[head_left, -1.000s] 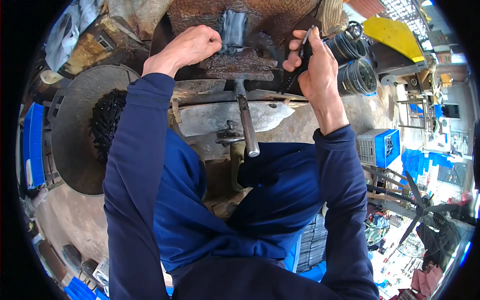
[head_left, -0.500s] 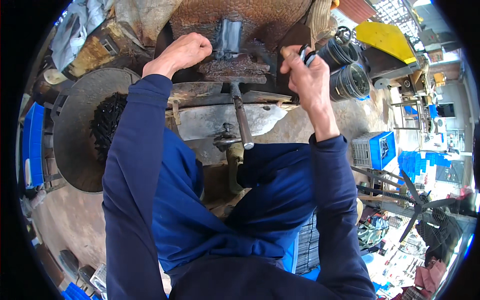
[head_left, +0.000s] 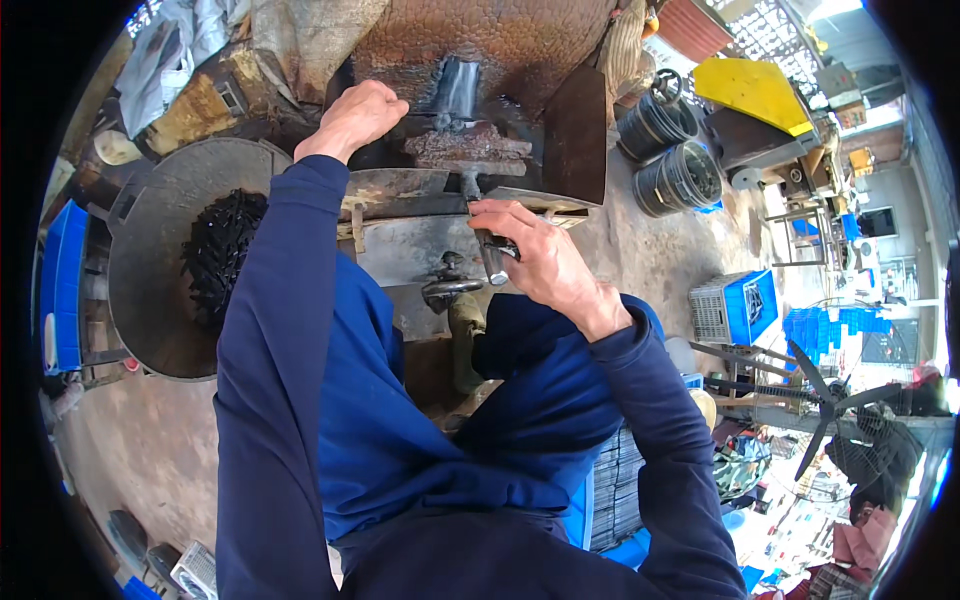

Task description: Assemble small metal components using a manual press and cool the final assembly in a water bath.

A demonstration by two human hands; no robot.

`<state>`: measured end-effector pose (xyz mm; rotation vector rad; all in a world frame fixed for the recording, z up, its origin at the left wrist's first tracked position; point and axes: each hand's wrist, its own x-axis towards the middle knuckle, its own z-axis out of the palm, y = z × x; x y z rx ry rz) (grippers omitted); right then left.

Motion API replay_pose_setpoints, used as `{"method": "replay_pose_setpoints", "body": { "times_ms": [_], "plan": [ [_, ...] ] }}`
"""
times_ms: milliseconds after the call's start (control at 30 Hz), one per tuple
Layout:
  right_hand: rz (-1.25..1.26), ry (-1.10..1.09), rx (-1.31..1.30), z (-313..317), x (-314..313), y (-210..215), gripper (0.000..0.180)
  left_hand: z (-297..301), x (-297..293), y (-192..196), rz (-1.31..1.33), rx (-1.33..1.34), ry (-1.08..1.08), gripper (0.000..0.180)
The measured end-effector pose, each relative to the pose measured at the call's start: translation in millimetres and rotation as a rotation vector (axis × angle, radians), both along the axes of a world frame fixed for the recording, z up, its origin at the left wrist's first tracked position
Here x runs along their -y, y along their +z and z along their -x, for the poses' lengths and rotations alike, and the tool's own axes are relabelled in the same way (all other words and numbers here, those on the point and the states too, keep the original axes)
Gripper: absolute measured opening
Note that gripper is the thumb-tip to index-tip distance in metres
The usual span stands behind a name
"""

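Note:
My left hand (head_left: pixel 362 116) is closed just left of a wet, blurred grey grinding wheel (head_left: pixel 458 88); whatever its fingers hold is hidden. In front of the wheel lies a rough, brown crusted block (head_left: pixel 468 146). A metal bar (head_left: pixel 494 268) sticks out from below that block toward my lap. My right hand (head_left: pixel 540 255) is closed over this bar, its fingers curled across the top. A small dark, shiny piece (head_left: pixel 508 246) shows beneath the right palm beside the bar; its kind is unclear.
At left stands a large round pan (head_left: pixel 150 270) with a heap of black pieces (head_left: pixel 222 245). Black buckets (head_left: pixel 668 185) sit at right, near a yellow machine cover (head_left: pixel 750 92). A blue crate (head_left: pixel 748 308) and a fan (head_left: pixel 828 410) stand farther right. A dark metal plate (head_left: pixel 577 140) flanks the wheel.
My right hand has come down and left from beside the wheel, where it held dark pieces, onto the metal bar. My left hand stays closed near the wheel, having shifted only slightly.

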<state>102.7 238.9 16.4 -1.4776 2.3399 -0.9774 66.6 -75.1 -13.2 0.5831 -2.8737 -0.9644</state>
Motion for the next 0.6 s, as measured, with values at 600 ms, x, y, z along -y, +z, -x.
{"method": "replay_pose_setpoints", "body": {
  "times_ms": [600],
  "plan": [
    [0.54, -0.388, 0.447, 78.4, 89.5, 38.2, 0.028, 16.9, -18.6, 17.3, 0.057, -0.558, 0.109, 0.025]
  ]
}}
